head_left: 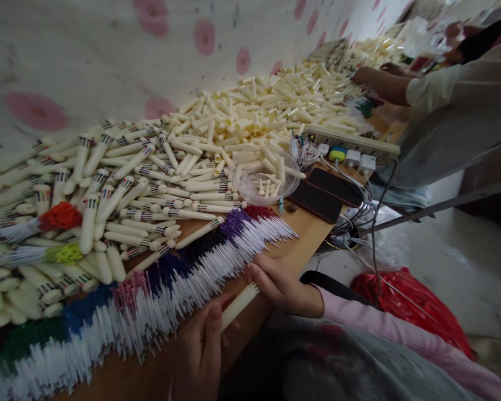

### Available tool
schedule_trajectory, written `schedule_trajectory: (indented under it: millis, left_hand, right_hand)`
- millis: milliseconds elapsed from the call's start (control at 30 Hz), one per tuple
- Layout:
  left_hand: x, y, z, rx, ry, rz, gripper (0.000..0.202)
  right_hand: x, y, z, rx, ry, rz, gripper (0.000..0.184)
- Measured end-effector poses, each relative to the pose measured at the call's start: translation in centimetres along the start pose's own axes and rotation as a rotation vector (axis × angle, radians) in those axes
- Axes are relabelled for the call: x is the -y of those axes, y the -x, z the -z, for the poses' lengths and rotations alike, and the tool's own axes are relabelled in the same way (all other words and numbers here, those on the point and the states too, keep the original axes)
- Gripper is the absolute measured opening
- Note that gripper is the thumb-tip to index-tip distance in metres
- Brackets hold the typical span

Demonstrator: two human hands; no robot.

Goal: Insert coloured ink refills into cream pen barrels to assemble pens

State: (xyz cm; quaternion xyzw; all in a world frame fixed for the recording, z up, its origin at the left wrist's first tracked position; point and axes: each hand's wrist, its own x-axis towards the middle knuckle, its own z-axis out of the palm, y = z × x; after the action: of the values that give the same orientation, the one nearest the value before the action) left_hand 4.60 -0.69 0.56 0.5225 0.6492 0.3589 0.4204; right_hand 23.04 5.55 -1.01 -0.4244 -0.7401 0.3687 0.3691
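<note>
My left hand (pixel 200 348) and my right hand (pixel 278 284) together hold a cream pen barrel (pixel 239 305) just off the table's near edge. The left fingers wrap its lower end; the right fingers pinch its upper end. Right beside them lies a long row of thin white refills (pixel 171 278) with coloured ends, sorted by colour: green, blue, pink, navy, black, purple, red. Behind the row sit assembled cream pens (pixel 121 195) with striped tips.
A large heap of empty cream barrels (pixel 250 120) fills the wooden table (pixel 304 234). A clear bowl (pixel 267 181) holds small parts. Two phones (pixel 325 195), a power strip (pixel 350 142) with chargers, a red bag (pixel 413 306). Another person's arm (pixel 384 83) works far right.
</note>
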Motion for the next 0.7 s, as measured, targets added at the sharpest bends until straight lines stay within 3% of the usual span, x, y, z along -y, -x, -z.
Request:
schedule_trajectory:
  millis: [67, 133, 233, 467, 533, 633, 700]
  left_hand:
    - [0.0, 0.1, 0.1, 0.006, 0.043, 0.058, 0.04]
    - [0.0, 0.1, 0.1, -0.065, 0.088, 0.037, 0.036]
    - [0.1, 0.2, 0.0, -0.117, 0.169, 0.006, 0.047]
    - [0.5, 0.3, 0.6, 0.09, 0.145, 0.145, 0.046]
    - [0.5, 0.4, 0.4, -0.001, 0.147, 0.05, 0.032]
    - [0.4, 0.7, -0.2, -0.176, 0.116, -0.229, 0.009]
    - [0.4, 0.9, -0.4, -0.195, 0.157, -0.239, 0.013]
  right_hand:
    - [0.0, 0.1, 0.1, -0.011, -0.002, 0.005, 0.031]
    - [-0.1, 0.2, 0.1, -0.036, 0.009, 0.005, 0.032]
    - [-0.2, 0.3, 0.1, -0.074, 0.041, 0.009, 0.033]
    - [-0.5, 0.5, 0.2, -0.123, 0.048, 0.073, 0.032]
    - [-0.3, 0.6, 0.2, -0.153, 0.069, 0.078, 0.032]
    - [-0.2, 0.7, 0.2, -0.203, 0.088, 0.058, 0.032]
    - [-0.2, 0.9, 0.2, -0.234, 0.076, 0.061, 0.031]
